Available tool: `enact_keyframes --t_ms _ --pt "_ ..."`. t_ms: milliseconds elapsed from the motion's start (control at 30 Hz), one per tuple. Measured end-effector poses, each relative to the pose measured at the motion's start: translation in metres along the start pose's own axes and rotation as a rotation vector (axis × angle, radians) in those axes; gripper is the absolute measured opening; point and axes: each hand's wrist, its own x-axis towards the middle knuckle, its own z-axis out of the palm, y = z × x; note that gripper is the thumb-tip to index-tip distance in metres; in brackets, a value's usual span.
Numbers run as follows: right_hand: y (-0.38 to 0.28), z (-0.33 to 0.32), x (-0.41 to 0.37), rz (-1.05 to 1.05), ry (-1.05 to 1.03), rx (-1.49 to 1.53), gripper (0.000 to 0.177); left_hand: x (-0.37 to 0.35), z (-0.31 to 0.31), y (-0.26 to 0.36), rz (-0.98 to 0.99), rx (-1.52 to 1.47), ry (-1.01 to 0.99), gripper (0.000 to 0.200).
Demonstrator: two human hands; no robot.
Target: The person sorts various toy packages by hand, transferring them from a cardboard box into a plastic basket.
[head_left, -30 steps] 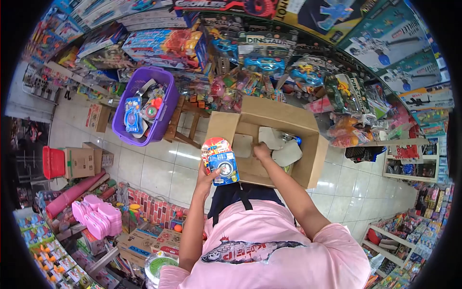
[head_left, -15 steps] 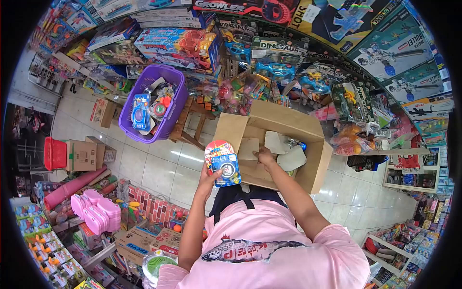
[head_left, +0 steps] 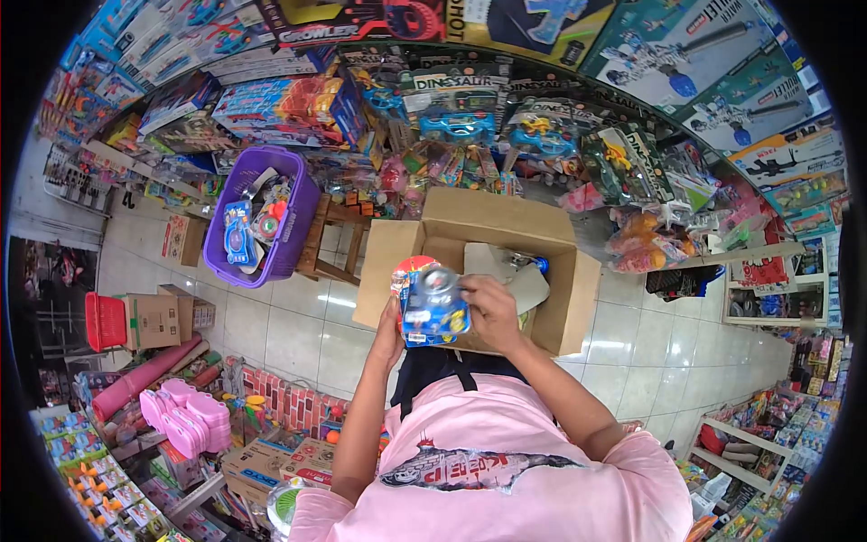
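In front of my pink shirt, my left hand (head_left: 388,336) is closed on a carded toy pack (head_left: 412,266) with a rounded red top. My right hand (head_left: 493,313) grips the edge of a blue blister pack (head_left: 435,310) with a clear dome, smeared by motion. This second pack overlaps the first and hides most of it. Both are over the near left side of an open cardboard box (head_left: 497,217). Inside the box lie a pale cardboard piece (head_left: 526,287) and a shiny wrapped item with a blue end (head_left: 540,264).
A purple basket (head_left: 292,228) of packaged toys rests on a wooden stool (head_left: 336,215) at the left. Beyond the box are shelves of dinosaur toy packs (head_left: 456,101). Pink cases (head_left: 191,420) and cartons (head_left: 257,465) stand at lower left, on the tiled floor side.
My right hand has come out of the box and now holds a blue blister pack against the left hand's pack. The view has shifted, with the box appearing further left.
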Motion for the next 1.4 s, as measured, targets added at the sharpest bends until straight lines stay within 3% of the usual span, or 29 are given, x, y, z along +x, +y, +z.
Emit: enact_keyframes --t_ms 67,200,333,467,533,600,633,700,800,933,1033,1067,1167,1233,1267,1333,1400 --pt "-0.001 -0.004 -0.002 -0.159 -0.069 -0.025 0.023 0.002 0.009 -0.006 -0.017 -0.033 -0.015 0.06" --pt "0.009 -0.013 -0.02 -0.147 -0.195 -0.004 0.02 -0.003 0.023 -0.017 -0.023 -0.186 -0.066 0.07" --pt "0.016 -0.03 -0.028 -0.14 -0.323 0.02 0.027 -0.004 0.018 -0.038 -0.036 -0.078 -0.104 0.079" --pt "0.026 -0.047 -0.032 -0.087 -0.287 0.028 0.033 -0.011 0.028 -0.046 -0.031 -0.092 -0.077 0.079" --pt "0.056 -0.048 -0.044 0.172 -0.131 -0.108 0.035 -0.016 0.031 -0.052 -0.054 -0.116 -0.04 0.079" --pt "0.087 -0.047 -0.05 0.385 -0.028 -0.472 0.036 -0.02 0.034 -0.058 -0.073 -0.139 -0.003 0.078" --pt "0.107 -0.045 -0.054 0.38 -0.032 -0.468 0.036 -0.023 0.035 -0.061 -0.061 -0.149 0.001 0.078" --pt "0.15 -0.04 -0.063 0.563 -0.044 -0.893 0.042 -0.027 0.038 -0.067 -0.042 -0.161 0.015 0.078" --pt "0.202 -0.039 -0.069 0.68 -0.215 -0.811 0.036 -0.036 0.038 -0.073 -0.012 -0.157 0.043 0.078" --pt "0.207 -0.048 -0.061 0.624 -0.302 -0.796 0.025 -0.047 0.04 -0.076 0.009 -0.164 0.058 0.078" --pt "0.194 -0.057 -0.053 0.428 -0.048 -0.535 0.014 -0.051 0.038 -0.079 0.049 -0.163 0.072 0.078" --pt "0.187 -0.062 -0.05 0.422 -0.053 -0.534 0.014 -0.052 0.038 -0.08 0.059 -0.163 0.074 0.078" --pt "0.151 -0.077 -0.037 0.575 -0.137 -0.264 0.019 -0.05 0.033 -0.086 0.083 -0.197 0.056 0.076" --pt "0.126 -0.082 -0.032 0.687 -0.101 0.276 0.025 -0.048 0.032 -0.087 0.102 -0.177 0.069 0.075" --pt "0.112 -0.083 -0.029 0.686 -0.101 0.276 0.025 -0.048 0.031 -0.087 0.117 -0.154 0.079 0.073" --pt "0.074 -0.085 -0.02 0.785 -0.056 0.682 0.024 -0.046 0.036 -0.086 0.123 -0.145 0.082 0.072" --pt "0.044 -0.087 -0.015 0.814 -0.117 0.75 0.026 -0.043 0.038 -0.087 0.123 -0.134 0.078 0.07"
